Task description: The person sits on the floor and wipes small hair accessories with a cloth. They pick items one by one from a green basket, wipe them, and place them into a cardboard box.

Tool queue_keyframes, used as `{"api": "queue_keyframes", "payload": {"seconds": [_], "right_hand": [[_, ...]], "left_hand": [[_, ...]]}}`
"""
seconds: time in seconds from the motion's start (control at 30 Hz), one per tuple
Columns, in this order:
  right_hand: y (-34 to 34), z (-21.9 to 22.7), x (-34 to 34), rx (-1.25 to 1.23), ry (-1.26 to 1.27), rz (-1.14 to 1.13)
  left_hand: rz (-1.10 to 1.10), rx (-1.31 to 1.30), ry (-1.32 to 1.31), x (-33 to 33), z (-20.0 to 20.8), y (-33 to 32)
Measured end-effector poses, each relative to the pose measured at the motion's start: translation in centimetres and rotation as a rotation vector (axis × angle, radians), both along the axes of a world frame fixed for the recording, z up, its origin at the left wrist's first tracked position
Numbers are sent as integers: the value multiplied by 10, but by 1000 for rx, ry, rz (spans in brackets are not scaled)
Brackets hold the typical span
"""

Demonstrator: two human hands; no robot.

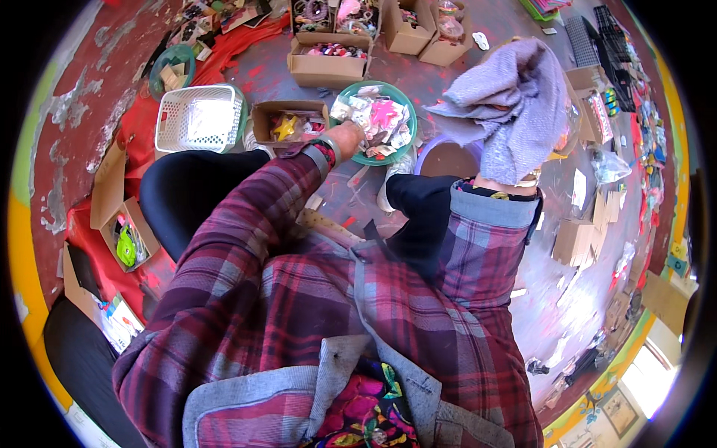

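My left hand (346,139) is at the left side of a green basin (410,123), over its rim. Its fingertips are too small and covered to make out. Inside the basin lies a heap of small carded pieces, with a bright pink star-shaped item (385,114) on top. On the right, my right hand (499,186) is raised and holds a crumpled grey-purple cloth (523,97); the cloth drapes over the fingers and hides most of them. Below the cloth stands a purple-rimmed bucket (427,153), partly covered by it.
Left of the basin are a cardboard box (263,119) with a yellow star and a white perforated basket (168,123). Farther off stand several cardboard boxes (328,71) of small goods. Opened cartons (575,243) and scraps lie on the floor at right. A black seat (175,198) is at left.
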State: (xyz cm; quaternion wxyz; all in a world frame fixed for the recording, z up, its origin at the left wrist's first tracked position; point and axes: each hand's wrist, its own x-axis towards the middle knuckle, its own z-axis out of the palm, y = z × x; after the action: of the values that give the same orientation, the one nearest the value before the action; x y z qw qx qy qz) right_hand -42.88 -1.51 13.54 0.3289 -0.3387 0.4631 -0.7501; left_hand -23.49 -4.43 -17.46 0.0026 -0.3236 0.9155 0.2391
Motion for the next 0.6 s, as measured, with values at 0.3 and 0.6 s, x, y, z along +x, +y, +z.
{"api": "queue_keyframes", "payload": {"seconds": [0.3, 0.6], "right_hand": [[2, -24, -22, 1, -249, 269], [-5, -26, -13, -38, -162, 373]], "left_hand": [[13, -22, -258, -31, 2, 13], [-20, 175, -384, -41, 1, -12]]}}
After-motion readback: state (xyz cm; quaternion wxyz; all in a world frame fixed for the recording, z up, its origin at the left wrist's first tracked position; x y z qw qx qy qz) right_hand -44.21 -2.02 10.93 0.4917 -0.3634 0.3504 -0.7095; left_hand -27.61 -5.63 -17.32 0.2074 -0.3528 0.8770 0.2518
